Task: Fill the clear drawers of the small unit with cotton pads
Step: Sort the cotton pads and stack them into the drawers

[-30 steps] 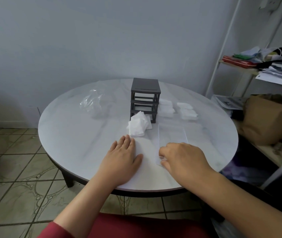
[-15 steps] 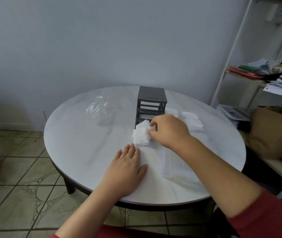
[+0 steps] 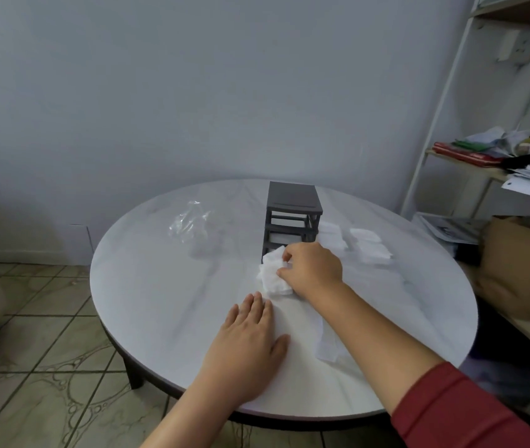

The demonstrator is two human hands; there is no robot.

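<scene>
On the round white table (image 3: 160, 286), the dark grey drawer unit (image 3: 292, 205) stands upright toward 12 o'clock, its open frame facing the person. Touching its front foot, near the table's centre, lies a loose heap of white cotton pads (image 3: 271, 276). The right hand (image 3: 313, 270) rests on that heap, with its fingers curled and thumb and fingertips pinching some pads. The left hand (image 3: 250, 337) lies palm down on the tabletop at 6 o'clock, with its fingers straight and close together, holding nothing. A clear drawer (image 3: 328, 345) sits flat at 5 o'clock, partly under the right forearm. Two further stacks of pads (image 3: 368, 248) lie at 2 o'clock, just right of the unit. A crumpled clear plastic bag (image 3: 189, 221) rests at 10 o'clock, well apart from the hands.
</scene>
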